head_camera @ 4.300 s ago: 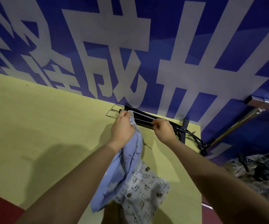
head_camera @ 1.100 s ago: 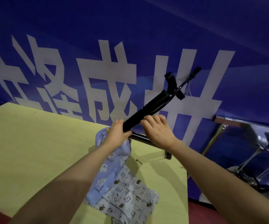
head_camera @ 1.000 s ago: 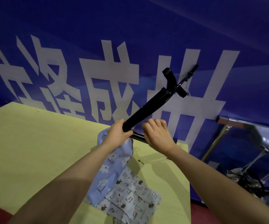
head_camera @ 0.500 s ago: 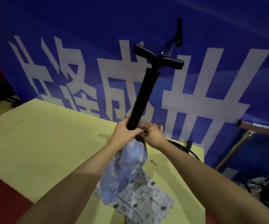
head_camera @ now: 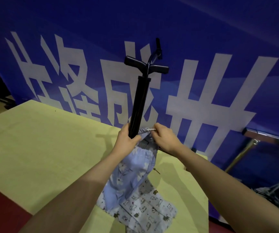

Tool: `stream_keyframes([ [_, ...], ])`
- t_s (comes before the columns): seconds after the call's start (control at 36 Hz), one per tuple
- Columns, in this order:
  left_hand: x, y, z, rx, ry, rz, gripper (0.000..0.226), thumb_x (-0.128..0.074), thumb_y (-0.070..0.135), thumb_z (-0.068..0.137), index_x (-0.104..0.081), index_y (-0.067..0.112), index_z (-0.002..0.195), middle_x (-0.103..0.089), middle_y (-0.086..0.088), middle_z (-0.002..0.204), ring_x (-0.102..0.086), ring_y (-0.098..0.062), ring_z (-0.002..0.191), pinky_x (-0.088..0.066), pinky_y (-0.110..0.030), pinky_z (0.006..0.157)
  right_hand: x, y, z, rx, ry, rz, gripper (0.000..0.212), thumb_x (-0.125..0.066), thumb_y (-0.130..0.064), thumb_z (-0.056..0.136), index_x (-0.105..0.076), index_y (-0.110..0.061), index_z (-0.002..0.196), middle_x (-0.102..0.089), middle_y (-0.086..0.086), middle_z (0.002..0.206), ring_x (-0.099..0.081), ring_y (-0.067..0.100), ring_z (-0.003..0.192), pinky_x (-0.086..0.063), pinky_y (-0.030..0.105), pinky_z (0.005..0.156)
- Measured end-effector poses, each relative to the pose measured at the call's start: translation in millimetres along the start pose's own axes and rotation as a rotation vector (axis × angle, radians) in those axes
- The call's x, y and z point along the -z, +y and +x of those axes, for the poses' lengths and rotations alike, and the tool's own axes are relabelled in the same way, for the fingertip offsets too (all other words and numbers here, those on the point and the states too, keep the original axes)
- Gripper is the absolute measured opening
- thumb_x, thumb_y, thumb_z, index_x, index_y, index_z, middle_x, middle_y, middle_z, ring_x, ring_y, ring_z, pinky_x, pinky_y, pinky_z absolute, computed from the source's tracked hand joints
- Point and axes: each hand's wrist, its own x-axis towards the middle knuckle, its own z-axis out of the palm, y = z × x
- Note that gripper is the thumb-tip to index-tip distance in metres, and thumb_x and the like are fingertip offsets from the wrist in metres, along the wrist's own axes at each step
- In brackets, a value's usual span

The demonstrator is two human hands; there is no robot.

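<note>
- Left hand (head_camera: pixel 127 142) grips the lower barrel of the black pump (head_camera: pixel 140 101), which stands nearly upright, T-handle on top.
- Right hand (head_camera: pixel 164 140) pinches the rim of the blue floral bag (head_camera: pixel 132 172) around the pump's foot.
- Bag hangs onto a white printed cloth (head_camera: pixel 145 209) on the yellow table (head_camera: pixel 43 148).

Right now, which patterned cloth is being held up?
The blue flowered cloth, held up at the black floor pump; the white animal-print cloth lies flat on the table.
</note>
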Motion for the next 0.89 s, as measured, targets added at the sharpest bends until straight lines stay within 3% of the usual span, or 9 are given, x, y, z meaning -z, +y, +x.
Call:
stream_keyframes([
  [0.14,-2.4,-4.3,2.2,0.002,0.007,0.007,0.027,-0.061,0.007,0.083,-0.050,0.007,0.108,-0.052,-0.008,0.089,-0.050,-0.015,0.073,-0.042,-0.013,0.056,-0.3,2.6,-2.8,0.083,-0.019,-0.248,0.033,-0.049,-0.047,0.092,-0.046,-0.014,0.097,-0.045,0.003,0.096,-0.043,0.022,0.089,-0.036,0.041,0.085],
  [0.19,-3.5,-5.3,2.6,-0.001,0.025,0.027,0.028,-0.062,0.011,0.083,-0.049,0.010,0.107,-0.052,-0.007,0.090,-0.051,-0.019,0.077,-0.041,-0.020,0.060,-3.7,6.2,-1.9,0.049,-0.028,-0.256,0.032,-0.051,-0.039,0.093,-0.046,-0.010,0.104,-0.046,0.008,0.103,-0.045,0.026,0.093,-0.038,0.041,0.083],
  [0.28,-4.9,-5.8,2.2,-0.028,0.035,0.032,0.039,-0.064,0.013,0.083,-0.047,0.015,0.118,-0.055,-0.004,0.092,-0.055,-0.023,0.084,-0.045,-0.028,0.067,-4.2,7.5,-2.7,-0.005,-0.074,-0.025,0.008,-0.047,-0.016,0.095,-0.041,-0.011,0.097,-0.050,0.012,0.095,-0.052,0.029,0.083,-0.042,0.039,0.069],
  [0.39,-4.1,-5.0,-3.5,-0.045,0.087,0.085,0.046,-0.063,0.015,0.083,-0.041,0.019,0.124,-0.046,0.006,0.084,-0.053,-0.030,0.089,-0.045,-0.036,0.073,6.3,7.3,-9.6,-0.013,-0.021,0.249,0.009,-0.042,-0.004,0.094,-0.043,-0.012,0.100,-0.058,0.014,0.089,-0.053,0.022,0.072,-0.044,0.035,0.061],
  [0.5,-5.2,-7.9,-9.9,-0.058,0.071,0.165,0.047,-0.060,0.019,0.088,-0.037,0.019,0.128,-0.047,0.006,0.101,-0.044,-0.032,0.104,-0.041,-0.047,0.091,16.4,-5.5,-8.4,-0.016,0.052,0.406,0.024,-0.038,-0.004,0.095,-0.055,-0.012,0.109,-0.061,0.004,0.105,-0.057,0.018,0.092,-0.045,0.030,0.079],
  [0.56,-9.5,-9.0,-11.1,-0.054,0.053,0.190,0.048,-0.059,0.023,0.089,-0.036,0.019,0.131,-0.051,0.000,0.117,-0.041,-0.031,0.109,-0.039,-0.047,0.093,20.0,-15.9,-7.8,-0.006,0.021,0.442,0.028,-0.037,-0.003,0.094,-0.059,-0.010,0.110,-0.063,0.005,0.109,-0.058,0.019,0.102,-0.045,0.027,0.086],
  [0.64,-17.2,-8.3,-11.4,-0.032,0.042,0.273,0.048,-0.057,0.018,0.089,-0.035,0.019,0.132,-0.048,-0.005,0.128,-0.039,-0.031,0.112,-0.037,-0.044,0.091,25.1,-32.3,-9.1,0.008,-0.022,0.549,0.026,-0.043,-0.004,0.092,-0.058,-0.012,0.112,-0.065,0.006,0.107,-0.061,0.019,0.102,-0.048,0.031,0.092],
  [0.75,-20.1,-8.5,-8.3,-0.019,0.008,0.405,0.054,-0.054,0.015,0.091,-0.029,0.022,0.139,-0.040,-0.002,0.138,-0.035,-0.031,0.115,-0.033,-0.042,0.091,21.6,-36.8,-4.4,0.003,0.017,0.467,0.027,-0.057,-0.021,0.082,-0.051,-0.035,0.104,-0.063,-0.001,0.102,-0.060,0.023,0.101,-0.042,0.052,0.099],
  [0.89,-13.5,-14.0,-6.1,-0.005,-0.082,0.530,0.055,-0.051,0.014,0.091,-0.026,0.026,0.139,-0.038,0.001,0.138,-0.035,-0.030,0.117,-0.034,-0.044,0.092,12.4,-26.0,-2.9,-0.016,0.061,0.360,0.035,-0.053,-0.046,0.075,-0.058,-0.026,0.103,-0.054,0.002,0.110,-0.049,0.025,0.109,-0.034,0.053,0.102],
])
